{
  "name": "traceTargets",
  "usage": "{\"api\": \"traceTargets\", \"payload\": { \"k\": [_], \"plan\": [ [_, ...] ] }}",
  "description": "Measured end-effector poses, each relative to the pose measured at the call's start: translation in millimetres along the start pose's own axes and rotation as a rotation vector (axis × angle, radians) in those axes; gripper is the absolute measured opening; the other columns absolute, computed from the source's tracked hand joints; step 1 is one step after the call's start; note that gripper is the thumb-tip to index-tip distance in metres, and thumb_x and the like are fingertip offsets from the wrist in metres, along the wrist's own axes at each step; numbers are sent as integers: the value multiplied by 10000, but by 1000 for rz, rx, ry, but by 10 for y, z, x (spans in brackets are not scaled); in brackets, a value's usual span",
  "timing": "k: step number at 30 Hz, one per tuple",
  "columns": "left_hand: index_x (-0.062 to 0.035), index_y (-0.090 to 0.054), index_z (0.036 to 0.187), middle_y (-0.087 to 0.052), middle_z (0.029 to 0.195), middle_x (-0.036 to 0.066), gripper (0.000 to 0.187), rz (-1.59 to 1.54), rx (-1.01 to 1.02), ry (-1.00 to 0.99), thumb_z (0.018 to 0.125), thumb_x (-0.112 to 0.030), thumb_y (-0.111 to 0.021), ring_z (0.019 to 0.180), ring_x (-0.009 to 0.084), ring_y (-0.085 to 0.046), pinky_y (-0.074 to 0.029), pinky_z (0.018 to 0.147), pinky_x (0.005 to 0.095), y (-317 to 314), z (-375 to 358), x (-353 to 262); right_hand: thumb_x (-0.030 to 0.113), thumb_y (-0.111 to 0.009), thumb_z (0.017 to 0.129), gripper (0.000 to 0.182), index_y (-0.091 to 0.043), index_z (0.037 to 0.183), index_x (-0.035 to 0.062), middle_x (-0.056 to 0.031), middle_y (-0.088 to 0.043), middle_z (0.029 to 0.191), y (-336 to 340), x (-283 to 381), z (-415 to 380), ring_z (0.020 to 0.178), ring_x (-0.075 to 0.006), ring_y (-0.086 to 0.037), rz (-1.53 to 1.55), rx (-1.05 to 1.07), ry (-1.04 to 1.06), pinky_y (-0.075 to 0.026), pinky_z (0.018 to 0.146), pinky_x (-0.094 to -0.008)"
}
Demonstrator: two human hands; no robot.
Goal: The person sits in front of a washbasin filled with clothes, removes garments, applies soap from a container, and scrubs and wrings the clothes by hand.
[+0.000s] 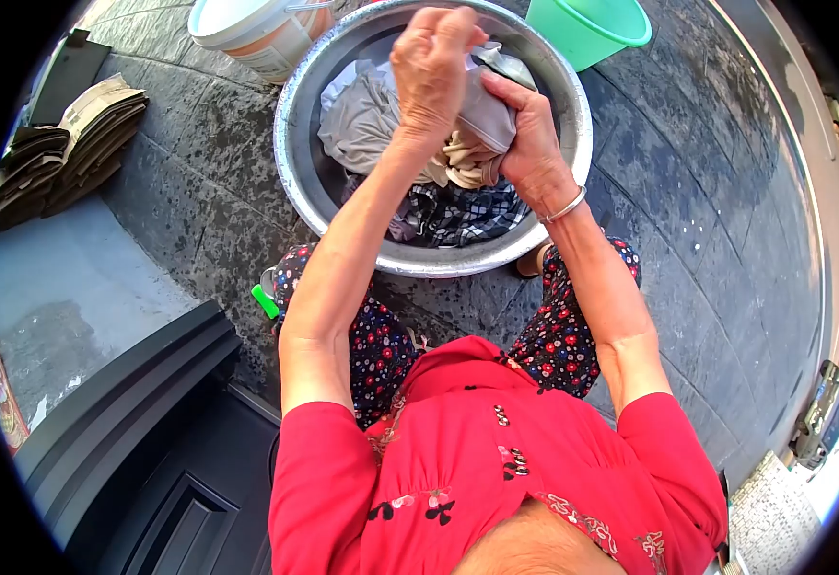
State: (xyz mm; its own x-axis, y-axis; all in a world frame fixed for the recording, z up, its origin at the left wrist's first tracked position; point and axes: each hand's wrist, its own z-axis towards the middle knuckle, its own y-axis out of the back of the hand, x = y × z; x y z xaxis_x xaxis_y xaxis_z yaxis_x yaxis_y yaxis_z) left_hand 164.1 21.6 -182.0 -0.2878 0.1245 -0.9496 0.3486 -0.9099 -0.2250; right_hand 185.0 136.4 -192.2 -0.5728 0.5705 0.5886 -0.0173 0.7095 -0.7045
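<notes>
My right hand (535, 144), with a silver bracelet at the wrist, grips a grey cloth (487, 113), its thumb lying along the top edge. My left hand (429, 72) is curled into a fist just beside that cloth, slightly blurred; its palm side is hidden, so I cannot see what it holds. Both hands are over a large metal basin (290, 144). Inside lie a light grey garment (362, 125), a bunched beige cloth (467, 161) and a black-and-white checked garment (472, 213).
Behind the basin stand a white lidded bucket (266, 48) and a green tub (592, 29). Folded cardboard (93, 125) is stacked at the left. A dark panelled door (161, 460) is at lower left. Wet-looking stone paving (688, 211) surrounds the basin, which sits between my knees.
</notes>
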Motion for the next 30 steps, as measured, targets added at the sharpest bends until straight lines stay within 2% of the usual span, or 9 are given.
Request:
{"api": "traceTargets", "payload": {
  "k": [4,11,13,16,18,21,25,28,30],
  "plan": [
    [8,-618,805,-636,727,96,310,229,88,-47,837,-298,-580,704,174,-602,-449,633,299,-80,-258,243,199,-555,889,187,-596,998,52,-63,-645,909,62,-17,-27,787,-163,-646,41,58,-57,-537,700,-294],
    [-87,-612,787,-610,720,43,243,-428,333,1006,865,-305,-539,617,126,-584,-472,534,268,57,-331,260,196,-609,837,241,-594,1013,31,-77,-650,895,234,130,-99,759,-183,-651,117,207,-245,-547,688,-324],
    [-80,-634,963,-621,827,14,218,-180,556,947,892,-255,-524,713,110,-596,-501,632,274,148,-321,371,108,-666,641,284,-566,894,26,-59,-597,760,324,144,20,654,-179,-601,103,467,-203,-514,640,-296],
    [-68,-629,1024,-620,949,44,227,50,602,677,898,-232,-536,856,102,-581,-487,744,246,130,-242,191,23,-605,481,299,-557,777,36,-65,-587,746,254,213,-29,661,-189,-587,-63,234,-70,-498,669,-289],
    [-71,-595,931,-591,791,37,226,-184,268,817,864,-287,-595,696,105,-566,-467,596,251,315,-181,629,-4,-589,510,269,-555,773,41,-57,-586,758,209,266,-113,688,-183,-571,-10,119,-1,-482,704,-286],
    [-94,-537,860,-569,788,19,111,-280,13,587,839,-148,-632,696,122,-576,-498,631,262,347,-2,338,4,-585,582,203,-552,772,66,-33,-570,767,218,257,-54,710,-160,-557,74,21,62,-469,714,-281],
    [-33,-527,727,-519,635,5,172,226,200,177,796,-142,-641,562,59,-469,-438,529,251,44,-337,87,203,-629,856,151,-536,777,115,15,-552,740,245,135,43,672,-97,-532,54,-54,209,-442,630,-224],
    [-37,-498,676,-496,584,113,252,824,379,-722,809,-199,-639,484,241,-538,-428,477,366,-283,-811,-11,331,-540,925,304,-502,698,133,1,-483,569,453,14,203,486,-98,-476,65,13,36,-366,433,-249],
    [-61,-494,667,-517,598,128,241,865,256,-561,849,-189,-588,530,329,-550,-433,478,394,-157,-574,131,336,-513,930,321,-519,674,142,13,-466,538,232,-185,150,406,-104,-429,177,-47,159,-323,379,-268]
  ]
}}
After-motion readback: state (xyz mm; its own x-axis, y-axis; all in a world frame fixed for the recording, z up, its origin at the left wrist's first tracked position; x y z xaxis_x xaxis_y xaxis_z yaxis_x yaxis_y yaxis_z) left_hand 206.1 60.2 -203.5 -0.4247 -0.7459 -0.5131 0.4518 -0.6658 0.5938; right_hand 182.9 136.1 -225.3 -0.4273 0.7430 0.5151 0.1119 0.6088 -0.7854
